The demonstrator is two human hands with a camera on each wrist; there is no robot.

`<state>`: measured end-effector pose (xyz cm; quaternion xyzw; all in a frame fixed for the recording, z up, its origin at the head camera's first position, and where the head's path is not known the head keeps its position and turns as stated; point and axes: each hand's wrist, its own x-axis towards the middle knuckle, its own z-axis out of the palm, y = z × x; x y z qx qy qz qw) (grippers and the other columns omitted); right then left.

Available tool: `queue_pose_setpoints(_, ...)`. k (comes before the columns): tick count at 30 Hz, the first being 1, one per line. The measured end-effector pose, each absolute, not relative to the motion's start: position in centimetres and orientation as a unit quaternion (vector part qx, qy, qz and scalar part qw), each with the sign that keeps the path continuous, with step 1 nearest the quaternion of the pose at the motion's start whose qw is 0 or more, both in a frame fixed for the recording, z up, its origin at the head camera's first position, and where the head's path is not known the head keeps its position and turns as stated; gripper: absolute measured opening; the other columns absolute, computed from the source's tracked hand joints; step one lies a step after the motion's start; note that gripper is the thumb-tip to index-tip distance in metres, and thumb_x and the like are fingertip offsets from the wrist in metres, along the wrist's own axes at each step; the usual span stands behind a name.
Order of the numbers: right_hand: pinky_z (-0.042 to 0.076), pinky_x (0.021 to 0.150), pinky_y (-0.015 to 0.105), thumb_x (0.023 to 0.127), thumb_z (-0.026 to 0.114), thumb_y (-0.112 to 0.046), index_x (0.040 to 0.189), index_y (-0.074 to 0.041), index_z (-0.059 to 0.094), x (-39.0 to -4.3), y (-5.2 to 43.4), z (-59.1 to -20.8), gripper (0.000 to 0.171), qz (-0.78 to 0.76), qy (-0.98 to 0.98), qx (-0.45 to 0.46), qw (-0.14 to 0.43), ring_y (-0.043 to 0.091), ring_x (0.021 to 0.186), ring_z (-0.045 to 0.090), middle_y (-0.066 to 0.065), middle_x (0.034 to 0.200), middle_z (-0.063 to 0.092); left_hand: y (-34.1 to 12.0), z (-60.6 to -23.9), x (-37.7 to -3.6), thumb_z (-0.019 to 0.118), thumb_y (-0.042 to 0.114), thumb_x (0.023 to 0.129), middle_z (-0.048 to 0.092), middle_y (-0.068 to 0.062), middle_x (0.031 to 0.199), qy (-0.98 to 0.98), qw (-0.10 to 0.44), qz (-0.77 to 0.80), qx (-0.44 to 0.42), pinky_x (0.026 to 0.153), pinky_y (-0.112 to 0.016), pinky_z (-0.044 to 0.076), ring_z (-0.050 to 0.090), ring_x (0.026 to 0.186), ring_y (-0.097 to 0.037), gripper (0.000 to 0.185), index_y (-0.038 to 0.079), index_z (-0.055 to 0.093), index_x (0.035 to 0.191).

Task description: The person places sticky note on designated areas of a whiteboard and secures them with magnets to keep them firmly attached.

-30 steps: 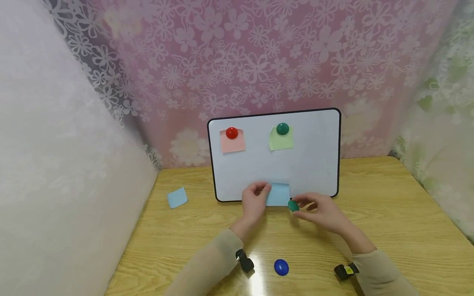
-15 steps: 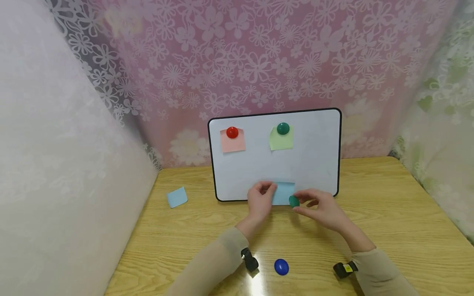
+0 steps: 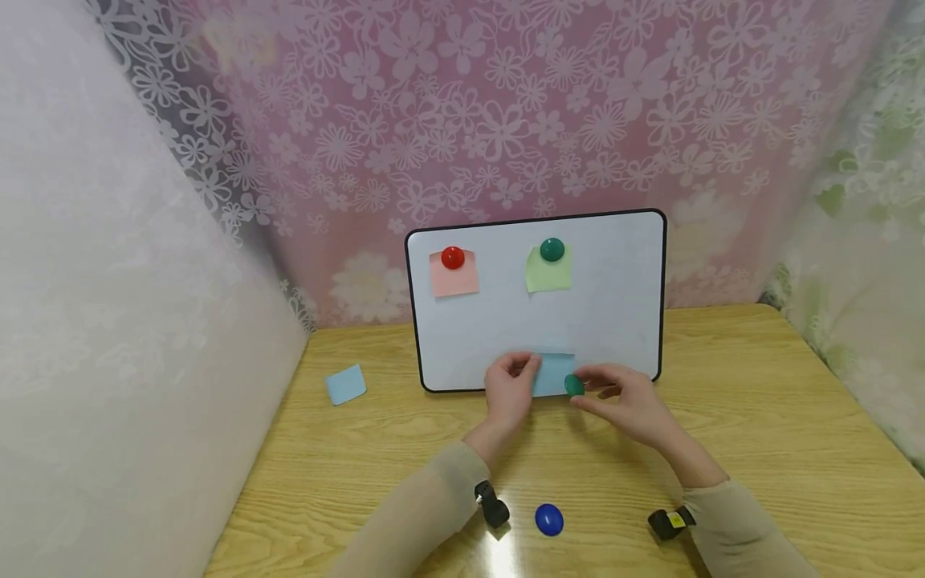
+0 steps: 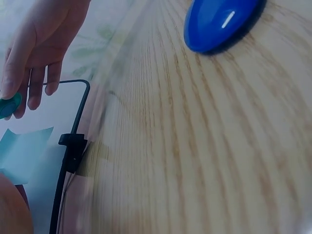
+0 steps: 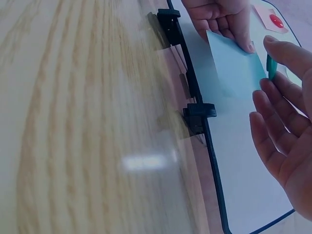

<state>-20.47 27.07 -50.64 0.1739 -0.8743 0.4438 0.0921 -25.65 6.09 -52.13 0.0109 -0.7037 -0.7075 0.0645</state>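
A small whiteboard with a black rim stands tilted back on the table. In front of its lower part, my left hand pinches a blue sticky note by its left edge. A round green magnet is held between the thumb and fingertips of my right hand, at the note's right side. The right wrist view shows this magnet edge-on beside the note. Higher on the board, a red magnet holds a pink note, and another green magnet holds a light green note.
Nearer on the wooden table lies a round blue magnet, between the forearms. A second blue note lies left of the board. Black clips stand at the board's lower edge. A flowered curtain hangs behind.
My left hand has moved right with the blue note and then up slightly. The right hand has lifted the green magnet a little along the note's right side.
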Motion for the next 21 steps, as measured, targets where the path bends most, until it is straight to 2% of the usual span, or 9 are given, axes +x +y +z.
queue_pose_setpoints(4,0.061,0.085,0.037,0.094,0.087,-0.025,0.129,-0.01,0.075,-20.6,27.0,-50.6,0.04,0.444,-0.876,0.162,0.095,0.024,0.102,0.072,0.006,0.123,0.075,6.3,-51.9,-25.5,0.08,0.019,0.1,0.073,0.006,0.094,-0.701,0.061,-0.711,0.005,0.079,-0.028,0.054,0.065,0.087,-0.009,0.008,0.011,0.081,0.1)
queue_pose_setpoints(9,0.062,0.084,0.041,0.095,0.086,-0.023,0.129,-0.007,0.074,-20.8,26.7,-50.6,0.04,0.449,-0.873,0.156,0.109,0.029,0.104,0.073,0.009,0.12,0.075,6.6,-51.6,-25.4,0.079,0.02,0.1,0.074,0.006,0.095,-0.705,0.063,-0.707,-0.003,0.081,-0.028,0.055,0.066,0.089,-0.008,0.009,0.011,0.081,0.101)
queue_pose_setpoints(13,0.063,0.083,0.039,0.094,0.087,-0.022,0.128,-0.007,0.074,-21.0,26.6,-50.8,0.039,0.451,-0.871,0.149,0.126,0.03,0.105,0.072,0.01,0.12,0.075,6.8,-51.4,-25.6,0.079,0.023,0.101,0.074,0.007,0.096,-0.715,0.066,-0.696,-0.003,0.083,-0.03,0.056,0.066,0.09,-0.008,0.011,0.013,0.082,0.103)
queue_pose_setpoints(16,0.063,0.083,0.036,0.095,0.087,-0.022,0.129,-0.007,0.074,-21.1,26.5,-50.8,0.039,0.45,-0.871,0.145,0.134,0.029,0.106,0.071,0.009,0.12,0.074,7.0,-51.5,-25.7,0.078,0.024,0.102,0.074,0.007,0.096,-0.718,0.066,-0.693,-0.005,0.082,-0.03,0.056,0.066,0.09,-0.008,0.011,0.013,0.082,0.103)
queue_pose_setpoints(21,0.063,0.083,0.038,0.095,0.087,-0.024,0.13,-0.006,0.074,-21.3,26.3,-51.0,0.041,0.451,-0.871,0.136,0.14,0.029,0.106,0.07,0.009,0.119,0.074,7.2,-51.6,-25.7,0.078,0.024,0.102,0.073,0.007,0.095,-0.719,0.064,-0.692,-0.006,0.079,-0.028,0.056,0.066,0.089,-0.008,0.011,0.013,0.081,0.104)
